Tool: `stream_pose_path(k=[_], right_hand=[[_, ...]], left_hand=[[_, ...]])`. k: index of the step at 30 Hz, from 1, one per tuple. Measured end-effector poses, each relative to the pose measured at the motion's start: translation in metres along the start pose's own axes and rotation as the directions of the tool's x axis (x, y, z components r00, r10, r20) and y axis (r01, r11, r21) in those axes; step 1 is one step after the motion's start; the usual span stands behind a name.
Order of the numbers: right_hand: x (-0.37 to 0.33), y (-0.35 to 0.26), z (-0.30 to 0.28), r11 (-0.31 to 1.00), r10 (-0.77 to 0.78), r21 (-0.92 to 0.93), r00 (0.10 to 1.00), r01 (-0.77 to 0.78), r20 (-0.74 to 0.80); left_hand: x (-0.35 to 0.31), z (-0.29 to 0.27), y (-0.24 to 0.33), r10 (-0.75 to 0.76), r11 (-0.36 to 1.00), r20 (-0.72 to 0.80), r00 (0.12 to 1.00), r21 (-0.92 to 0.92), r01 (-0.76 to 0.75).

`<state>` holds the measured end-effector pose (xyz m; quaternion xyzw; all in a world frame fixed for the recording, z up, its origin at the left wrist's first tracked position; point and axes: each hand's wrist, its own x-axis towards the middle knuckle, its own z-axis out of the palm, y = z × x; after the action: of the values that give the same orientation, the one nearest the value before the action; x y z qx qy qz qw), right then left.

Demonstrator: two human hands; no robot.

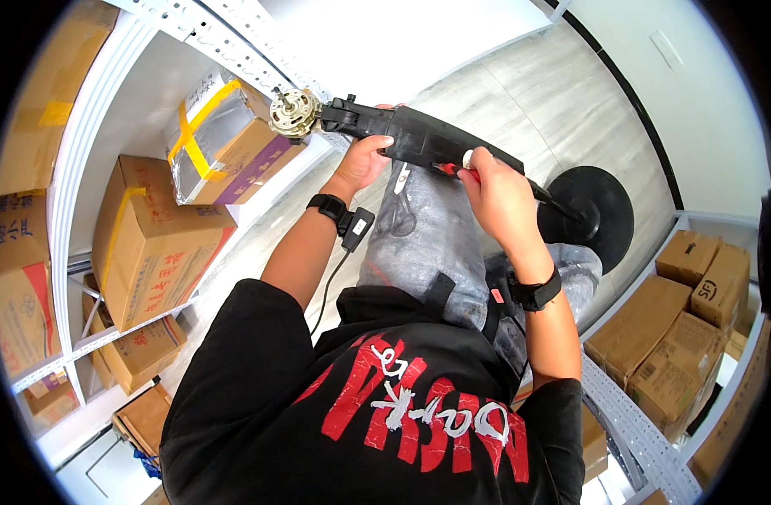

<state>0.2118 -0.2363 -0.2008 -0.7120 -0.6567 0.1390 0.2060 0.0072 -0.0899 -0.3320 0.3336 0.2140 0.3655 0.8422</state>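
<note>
Clamping black fan body (429, 135) near motor (293, 113): left hand (364, 162); nearer round base (600, 217): right hand (499, 198) gripping red tool (446, 169).

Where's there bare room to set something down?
The widest bare patch is the grey floor beyond the fan's black housing, bordered by the round black base and dark skirting. A narrower strip shows between the cartons at left and left forearm. It's crowded at right, where brown cartons stand packed together, and around the left hand and right hand.

Grey floor (520, 93), white wall (709, 109), white shelving (60, 227)
</note>
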Motion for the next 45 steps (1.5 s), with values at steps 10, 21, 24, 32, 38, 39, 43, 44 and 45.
stream_pose_path(k=[10, 21, 24, 32, 38, 39, 43, 44, 45], right_hand=[[0.001, -0.014, -0.010, 0.979, 0.206, -0.017, 0.975, -0.205, 0.087], [-0.002, -0.012, -0.012, 0.967, 0.246, 0.023, 0.958, -0.252, 0.149], [-0.009, 0.004, -0.002, 0.988, -0.093, 0.112, 0.989, 0.105, -0.112], [-0.004, -0.011, -0.011, 0.974, 0.227, 0.000, 0.970, -0.228, 0.092], [-0.010, 0.002, -0.004, 0.977, -0.052, 0.194, 0.981, 0.089, -0.185], [-0.009, 0.000, -0.005, 0.971, -0.035, 0.224, 0.979, 0.080, -0.198], [-0.010, -0.008, -0.008, 0.962, 0.186, 0.205, 0.983, -0.182, 0.003], [-0.009, -0.005, -0.007, 0.957, 0.187, 0.222, 0.982, -0.185, 0.015], [-0.009, -0.003, -0.007, 0.953, 0.187, 0.239, 0.982, -0.188, 0.028]], left_hand=[[0.001, 0.001, 0.002, -0.016, 1.000, -0.005, 1.000, 0.003, 0.016], [0.001, 0.000, 0.001, -0.009, 1.000, -0.012, 1.000, -0.002, 0.009], [0.002, -0.004, -0.001, -0.013, 1.000, -0.003, 1.000, -0.006, 0.013], [0.000, 0.001, 0.002, -0.016, 1.000, -0.001, 1.000, -0.003, 0.016], [0.000, 0.000, 0.002, -0.002, 0.999, 0.019, 1.000, -0.037, 0.003], [0.000, -0.001, 0.001, -0.010, 0.999, 0.015, 1.000, -0.035, 0.011], [0.000, 0.001, 0.002, -0.021, 1.000, 0.020, 1.000, 0.000, 0.021], [0.001, -0.001, 0.001, -0.015, 1.000, 0.021, 1.000, -0.002, 0.015], [0.001, -0.003, 0.001, -0.010, 1.000, 0.023, 1.000, -0.003, 0.010]])
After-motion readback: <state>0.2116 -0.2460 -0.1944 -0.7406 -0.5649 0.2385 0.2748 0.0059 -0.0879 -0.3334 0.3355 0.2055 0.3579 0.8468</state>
